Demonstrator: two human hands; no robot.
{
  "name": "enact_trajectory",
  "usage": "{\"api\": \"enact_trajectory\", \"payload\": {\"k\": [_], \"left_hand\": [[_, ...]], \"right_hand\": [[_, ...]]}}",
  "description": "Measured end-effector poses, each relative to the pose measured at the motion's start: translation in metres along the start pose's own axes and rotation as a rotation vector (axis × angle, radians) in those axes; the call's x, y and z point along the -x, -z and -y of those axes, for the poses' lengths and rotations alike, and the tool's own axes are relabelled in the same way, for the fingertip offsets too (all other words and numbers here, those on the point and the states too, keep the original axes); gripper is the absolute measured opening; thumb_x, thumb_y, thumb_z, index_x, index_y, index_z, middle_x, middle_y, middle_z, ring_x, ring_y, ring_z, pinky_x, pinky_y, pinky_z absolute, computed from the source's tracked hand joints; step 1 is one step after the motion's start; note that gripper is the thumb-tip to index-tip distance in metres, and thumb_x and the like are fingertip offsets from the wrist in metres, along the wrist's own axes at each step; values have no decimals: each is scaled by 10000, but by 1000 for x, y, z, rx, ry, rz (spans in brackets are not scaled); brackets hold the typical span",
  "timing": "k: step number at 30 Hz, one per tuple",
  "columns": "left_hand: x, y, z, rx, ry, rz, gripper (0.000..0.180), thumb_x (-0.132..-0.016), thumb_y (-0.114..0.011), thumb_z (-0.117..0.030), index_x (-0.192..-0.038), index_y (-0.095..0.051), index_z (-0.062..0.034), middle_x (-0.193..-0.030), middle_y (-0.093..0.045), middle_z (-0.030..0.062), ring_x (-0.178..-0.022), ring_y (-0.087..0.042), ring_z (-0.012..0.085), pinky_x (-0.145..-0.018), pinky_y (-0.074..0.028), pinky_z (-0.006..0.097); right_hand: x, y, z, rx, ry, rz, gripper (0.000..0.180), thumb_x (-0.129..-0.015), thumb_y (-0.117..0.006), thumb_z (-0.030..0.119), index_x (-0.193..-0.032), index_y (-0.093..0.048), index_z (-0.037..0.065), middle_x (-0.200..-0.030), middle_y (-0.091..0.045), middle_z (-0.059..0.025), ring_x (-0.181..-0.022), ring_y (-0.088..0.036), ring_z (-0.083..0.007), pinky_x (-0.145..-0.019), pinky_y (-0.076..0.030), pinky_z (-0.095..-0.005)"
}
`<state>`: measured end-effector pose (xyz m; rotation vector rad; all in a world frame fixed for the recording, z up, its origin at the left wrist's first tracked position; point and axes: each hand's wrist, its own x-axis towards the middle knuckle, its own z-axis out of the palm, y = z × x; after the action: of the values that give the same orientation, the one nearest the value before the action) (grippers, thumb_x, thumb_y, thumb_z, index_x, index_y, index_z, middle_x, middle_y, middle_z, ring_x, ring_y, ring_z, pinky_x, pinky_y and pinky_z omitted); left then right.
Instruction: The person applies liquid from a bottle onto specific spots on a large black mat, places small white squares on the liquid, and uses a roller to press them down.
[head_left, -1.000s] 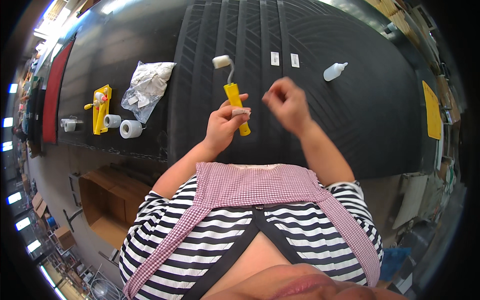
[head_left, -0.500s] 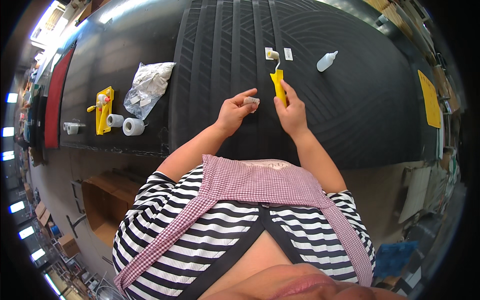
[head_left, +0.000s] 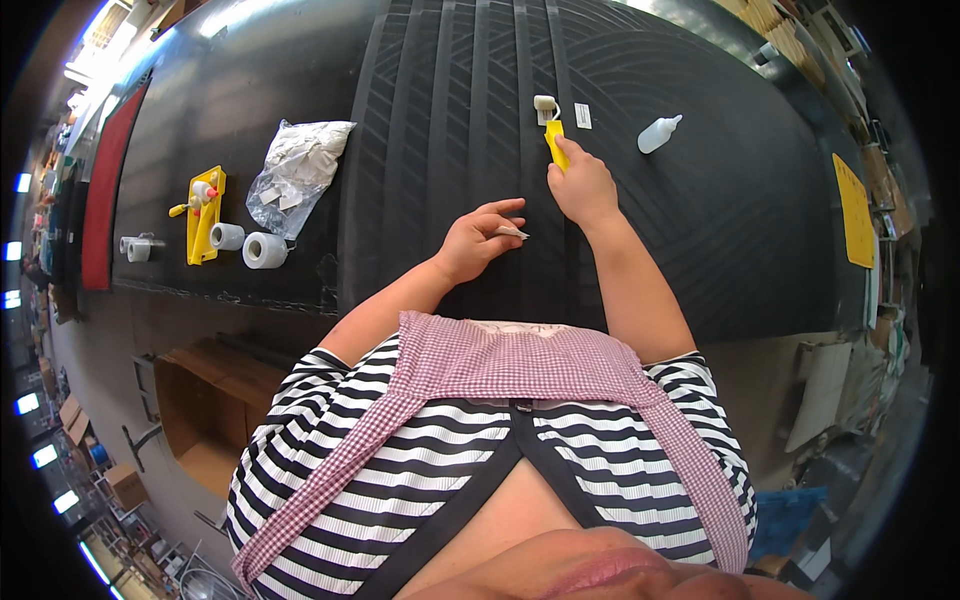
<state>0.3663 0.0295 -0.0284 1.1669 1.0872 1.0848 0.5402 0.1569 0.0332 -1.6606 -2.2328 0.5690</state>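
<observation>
In the head view, the right hand (head_left: pixel 583 187) is out over the middle of the dark surface (head_left: pixel 700 230), and it has the small roller! Its fingers are wrapped around the yellow handle (head_left: pixel 556 147), forefinger laid along the top, a grip that probably helps steer the tool and lets the wrist bear down. The white roller head (head_left: pixel 545 102) points to the far side, right over a small white label (head_left: pixel 543 117) that it partly covers; whether the two are touching, I cannot tell.

Just to the right lies a second label (head_left: pixel 583 116), flat and in plain sight, and beyond it a white squeeze bottle (head_left: pixel 660 135) rests on its side, its nozzle aimed far and right, well within the right hand's reach.

Over to the left hand (head_left: pixel 475 243), nearer the body: thumb and fingers pinch a small white scrap (head_left: pixel 510 232), the forefinger stretched out above it. That light hold seems to keep the scrap out of the roller's way.

Far left, the supplies sit together, perhaps to keep the middle free for the hands: a clear plastic bag (head_left: pixel 300 165) with pale contents, a yellow tray (head_left: pixel 205 230) carrying a second little roller (head_left: pixel 203 190), and two white rolls (head_left: pixel 265 251) side by side near the edge.
</observation>
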Motion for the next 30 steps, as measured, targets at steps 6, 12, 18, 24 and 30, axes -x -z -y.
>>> {"api": "enact_trajectory", "payload": {"k": [6, 12, 18, 24, 30], "left_hand": [[0, 2, 1, 43, -1, -5, 83, -883, -699, 23, -944, -744, -11, -1476, -512, 125, -1199, -632, 225, -992, -521, 317], [-2, 0, 1, 92, 10, -5, 84, -886, -696, 37, -942, -744, -3, -1467, -516, 104, -1170, -641, 192, -979, -530, 291], [-1, 2, 2, 118, 13, -8, 92, -886, -689, 46, -940, -743, -5, -1470, -511, 114, -1181, -638, 202, -982, -533, 297], [-1, 2, 2, 108, 12, -11, 88, -884, -694, 43, -940, -742, -5, -1470, -511, 120, -1176, -643, 207, -985, -532, 301], [-2, 1, 3, 133, 3, -15, 86, -880, -696, 44, -936, -740, -5, -1466, -515, 122, -1171, -647, 208, -985, -530, 305]], "right_hand": [[-19, 12, 11, 23, -43, 45, 456, -891, -595, 257, -1326, -618, 121, -1144, -699, -211, -1084, -664, -379, -943, -524, -476], [-29, 3, -13, -271, 31, -99, 477, -892, -597, 247, -1337, -617, 76, -1179, -688, -233, -1115, -650, -393, -972, -506, -447], [2, 12, -18, -374, -11, -72, 472, -876, -622, 230, -1320, -629, 69, -1164, -692, -234, -1085, -660, -400, -945, -518, -448], [4, -2, -11, -193, -14, -62, 477, -867, -621, 244, -1328, -630, 124, -1121, -703, -222, -1042, -666, -414, -917, -526, -481], [24, -3, -3, -95, -14, -26, 504, -874, -629, 242, -1358, -590, 105, -1121, -698, -211, -1032, -668, -408, -908, -529, -488]]}}
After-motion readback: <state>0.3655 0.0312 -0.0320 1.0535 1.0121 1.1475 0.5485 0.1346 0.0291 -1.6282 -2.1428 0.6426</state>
